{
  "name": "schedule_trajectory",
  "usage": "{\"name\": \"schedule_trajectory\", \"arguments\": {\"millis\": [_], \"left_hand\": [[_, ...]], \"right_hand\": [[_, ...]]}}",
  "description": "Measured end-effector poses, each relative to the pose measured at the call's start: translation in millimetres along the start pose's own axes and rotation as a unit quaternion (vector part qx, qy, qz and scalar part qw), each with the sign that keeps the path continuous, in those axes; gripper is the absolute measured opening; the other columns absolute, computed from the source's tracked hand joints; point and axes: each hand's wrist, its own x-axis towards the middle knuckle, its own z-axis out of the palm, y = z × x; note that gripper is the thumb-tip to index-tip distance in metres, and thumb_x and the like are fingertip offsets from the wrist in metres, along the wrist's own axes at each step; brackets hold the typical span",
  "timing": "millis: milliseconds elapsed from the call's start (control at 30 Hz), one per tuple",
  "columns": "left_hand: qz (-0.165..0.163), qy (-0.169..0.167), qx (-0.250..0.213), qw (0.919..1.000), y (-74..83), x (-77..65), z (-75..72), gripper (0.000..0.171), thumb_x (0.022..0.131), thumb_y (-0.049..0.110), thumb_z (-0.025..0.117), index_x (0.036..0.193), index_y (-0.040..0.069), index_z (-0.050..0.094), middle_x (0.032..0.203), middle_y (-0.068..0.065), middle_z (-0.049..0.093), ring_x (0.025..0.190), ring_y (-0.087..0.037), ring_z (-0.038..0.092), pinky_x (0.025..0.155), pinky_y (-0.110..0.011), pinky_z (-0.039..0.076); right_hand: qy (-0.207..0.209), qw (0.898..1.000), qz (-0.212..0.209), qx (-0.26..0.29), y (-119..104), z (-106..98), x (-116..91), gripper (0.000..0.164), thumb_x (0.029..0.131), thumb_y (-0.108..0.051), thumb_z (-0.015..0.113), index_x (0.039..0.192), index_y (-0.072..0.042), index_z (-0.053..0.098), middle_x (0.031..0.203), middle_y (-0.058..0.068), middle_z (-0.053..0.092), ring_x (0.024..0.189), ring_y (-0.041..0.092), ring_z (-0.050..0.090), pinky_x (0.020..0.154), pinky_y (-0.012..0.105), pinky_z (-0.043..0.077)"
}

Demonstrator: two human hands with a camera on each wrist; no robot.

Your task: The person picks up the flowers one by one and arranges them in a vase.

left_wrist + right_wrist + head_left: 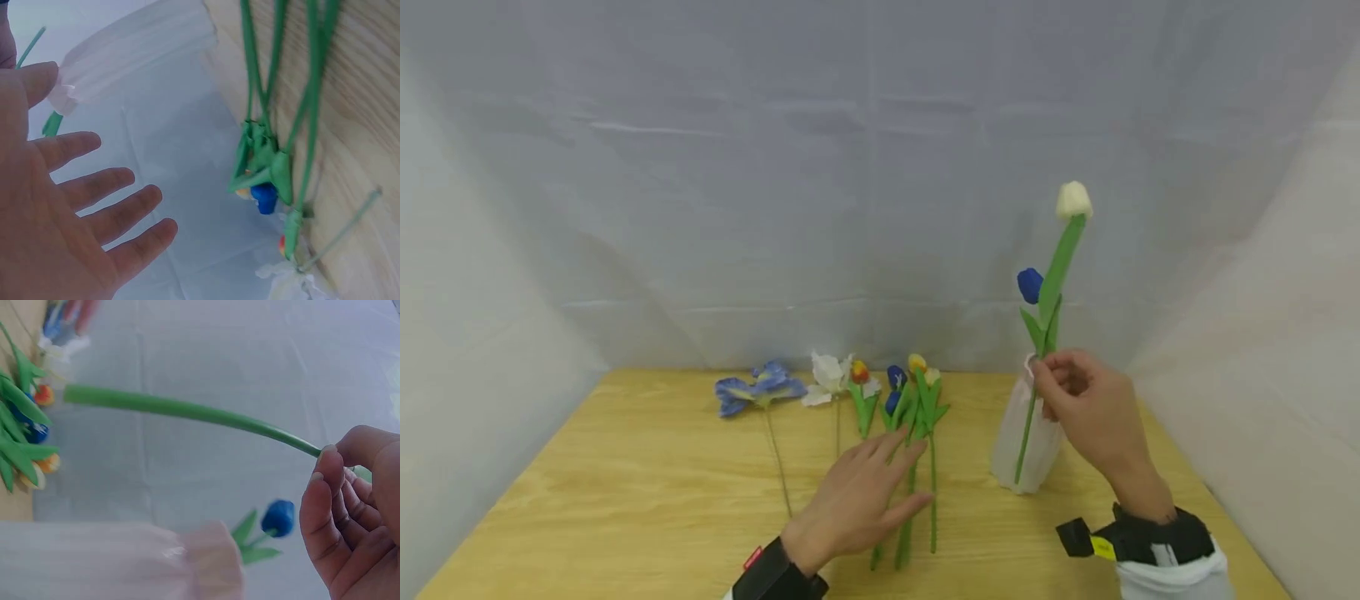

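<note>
My right hand pinches the green stem of a white tulip between thumb and fingertips. The tulip stands nearly upright, its bare lower stem hanging in front of a frosted white vase. Inside the vase is a blue tulip, its head showing above the gathered rim. My left hand is held over the loose tulips with fingers spread, and it holds nothing. The left wrist view shows its fingers apart from the tulips' green stems.
Along the table's back lie a blue-purple flower, a white flower, a red-orange tulip, blue tulips and yellow tulips, stems toward me. A grey sheet hangs behind the wooden table.
</note>
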Motion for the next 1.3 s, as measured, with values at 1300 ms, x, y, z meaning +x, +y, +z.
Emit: {"name": "schedule_trajectory", "arguments": {"millis": [1300], "left_hand": [[0.055,-0.002,0.004,0.9985,31.2,43.0,0.7,0.058,0.1,0.054,0.036,0.145,0.018,0.042,0.15,-0.011,0.035,0.131,-0.026,0.041,0.105,-0.043,0.039]], "right_hand": [[0.201,0.978,0.057,-0.016,34,-67,40,0.019,0.097,-0.017,0.056,0.1,0.002,0.06,0.072,-0.01,0.062,0.056,0.001,0.06,0.051,0.012,0.05]]}}
